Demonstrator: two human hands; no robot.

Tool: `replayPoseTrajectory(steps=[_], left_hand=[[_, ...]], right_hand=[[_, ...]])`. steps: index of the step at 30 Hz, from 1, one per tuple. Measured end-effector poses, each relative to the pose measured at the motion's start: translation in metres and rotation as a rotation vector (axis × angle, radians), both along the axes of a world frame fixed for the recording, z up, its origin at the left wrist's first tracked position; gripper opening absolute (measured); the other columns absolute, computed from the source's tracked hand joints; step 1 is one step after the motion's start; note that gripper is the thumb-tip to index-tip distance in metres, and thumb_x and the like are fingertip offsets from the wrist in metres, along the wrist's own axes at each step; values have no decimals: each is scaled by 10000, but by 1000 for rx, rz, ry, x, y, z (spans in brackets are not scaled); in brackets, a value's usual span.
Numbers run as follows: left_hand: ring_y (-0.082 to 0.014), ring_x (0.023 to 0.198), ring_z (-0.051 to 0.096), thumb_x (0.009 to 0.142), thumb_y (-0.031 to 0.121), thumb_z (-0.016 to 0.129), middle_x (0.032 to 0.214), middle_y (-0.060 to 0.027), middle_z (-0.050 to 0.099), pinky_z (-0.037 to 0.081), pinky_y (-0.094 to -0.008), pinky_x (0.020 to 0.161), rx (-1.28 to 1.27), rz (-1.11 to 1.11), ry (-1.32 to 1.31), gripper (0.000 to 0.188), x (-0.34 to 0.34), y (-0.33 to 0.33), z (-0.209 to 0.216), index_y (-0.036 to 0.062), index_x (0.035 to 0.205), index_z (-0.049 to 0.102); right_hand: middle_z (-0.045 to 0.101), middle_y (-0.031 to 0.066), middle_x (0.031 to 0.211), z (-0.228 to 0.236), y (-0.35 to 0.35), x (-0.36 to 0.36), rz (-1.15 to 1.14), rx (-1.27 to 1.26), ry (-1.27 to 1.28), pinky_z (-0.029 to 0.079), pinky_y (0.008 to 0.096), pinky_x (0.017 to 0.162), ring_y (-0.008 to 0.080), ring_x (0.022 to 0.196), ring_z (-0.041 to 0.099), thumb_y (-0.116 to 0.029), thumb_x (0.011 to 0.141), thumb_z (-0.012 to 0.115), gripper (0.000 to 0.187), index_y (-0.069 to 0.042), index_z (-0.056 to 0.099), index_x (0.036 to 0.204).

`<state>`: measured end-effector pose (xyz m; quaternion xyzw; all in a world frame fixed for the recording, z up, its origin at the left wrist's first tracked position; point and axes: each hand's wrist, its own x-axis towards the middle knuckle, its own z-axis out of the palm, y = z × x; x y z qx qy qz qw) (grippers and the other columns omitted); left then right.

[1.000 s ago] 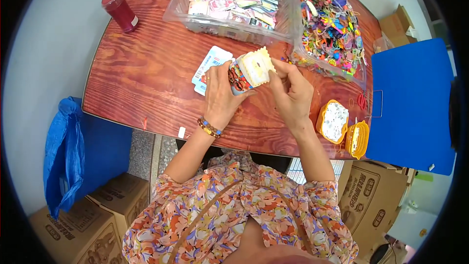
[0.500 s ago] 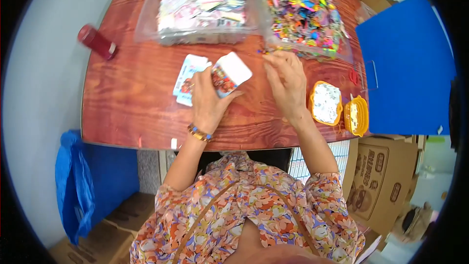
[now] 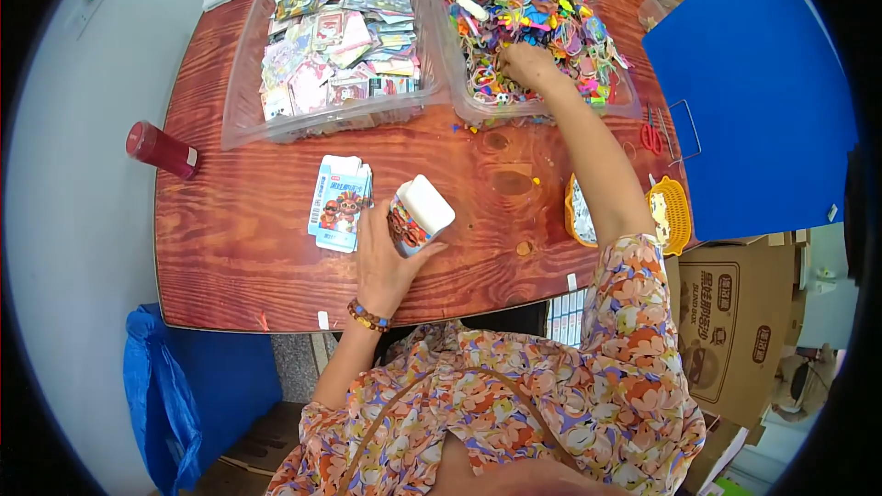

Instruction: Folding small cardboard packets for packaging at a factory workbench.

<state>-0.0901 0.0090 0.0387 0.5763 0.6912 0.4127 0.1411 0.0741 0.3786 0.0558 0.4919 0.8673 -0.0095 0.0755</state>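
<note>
My left hand [image 3: 381, 262] is closed around a small open cardboard box [image 3: 424, 207], its white flap raised and small colourful pieces showing inside. Just left of that hand, flat blue printed cartons [image 3: 340, 207] lie stacked on the table. My right hand [image 3: 530, 66] reaches into a clear plastic bin [image 3: 496, 112] at the far right, heaped with colourful trinkets and cords [image 3: 551, 14]. Its fingers are curled down into the heap, and their tips are hidden, so what they hold cannot be made out.
Another clear bin [image 3: 322, 115] holds many small flat packets. A dark red bottle [image 3: 163, 151] lies at the left. Red-handled scissors [image 3: 651, 138], two yellow baskets [image 3: 678, 220] and a blue panel [image 3: 753, 101] are at the right. Small loose bits dot the wooden table [image 3: 239, 248].
My right hand has moved from the table in front of the trinket bin into its heap. My left hand still holds the box. The whole view has shifted, showing more of both bins.
</note>
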Motion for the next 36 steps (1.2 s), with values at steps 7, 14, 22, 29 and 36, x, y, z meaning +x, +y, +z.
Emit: replayPoseTrajectory(steps=[7,14,22,29,36], left_hand=[[-342,980,536,610,328,907,1073,-165,535,460,-433,842,6,-5,86,855,-7,22,-2,7,1267,465],[-362,961,522,596,324,904,1051,-173,511,463,-453,810,89,-26,131,818,2,53,4,17,1221,475],[-368,1000,535,615,321,902,1069,-175,529,463,-433,842,91,-31,146,852,6,52,-7,8,1269,454],[-373,980,523,612,339,897,1070,-185,512,468,-450,817,-21,-38,150,858,11,32,-12,-11,1263,461],[-372,989,515,634,315,891,1081,-179,521,455,-453,845,17,-33,120,862,8,22,-12,-5,1299,447]], right_hand=[[712,65,881,41,-30,36,-62,-191,654,513,373,767,218,832,666,-169,842,654,138,-77,716,922],[668,72,1104,88,-169,23,235,-430,1186,464,325,915,160,1026,605,-96,863,665,78,-41,711,894],[667,86,1119,56,-175,4,710,82,792,482,373,892,253,1018,636,-126,864,659,155,-47,714,987],[708,139,998,18,-44,-5,10,-93,504,524,395,796,314,899,676,-153,852,588,272,-59,707,1079],[714,176,1040,10,-20,-29,60,-104,70,520,444,880,346,1033,668,-183,844,555,281,-114,741,1044]])
